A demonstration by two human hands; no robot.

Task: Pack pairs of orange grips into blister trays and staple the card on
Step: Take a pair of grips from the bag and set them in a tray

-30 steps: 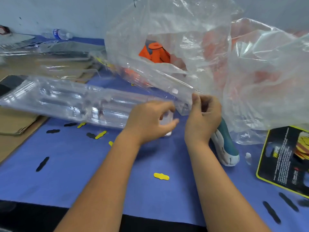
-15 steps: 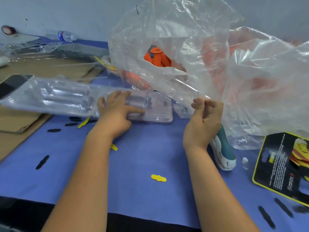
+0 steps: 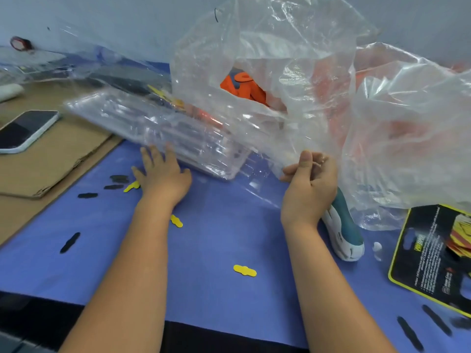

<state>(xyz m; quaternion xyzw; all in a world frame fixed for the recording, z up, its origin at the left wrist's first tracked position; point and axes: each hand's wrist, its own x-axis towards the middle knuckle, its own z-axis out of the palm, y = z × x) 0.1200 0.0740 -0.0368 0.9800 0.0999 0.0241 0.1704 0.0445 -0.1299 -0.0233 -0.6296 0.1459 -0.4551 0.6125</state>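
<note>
The left hand (image 3: pixel 163 174) is lying flat on the desk (image 3: pixel 216 240), fingers straight, touching the stack of blister trays (image 3: pixel 165 133). The right hand (image 3: pixel 309 184) is pinching one clear tray's (image 3: pixel 257 171) edge. Orange grips (image 3: pixel 242 86) are sitting in the plastic bag (image 3: pixel 293 72).

Glossy clear plastic blister tray (image 3: pixel 193 138), crinkled shiny plastic bag (image 3: pixel 293 72), matt brown cardboard (image 3: pixel 58 159)
</note>
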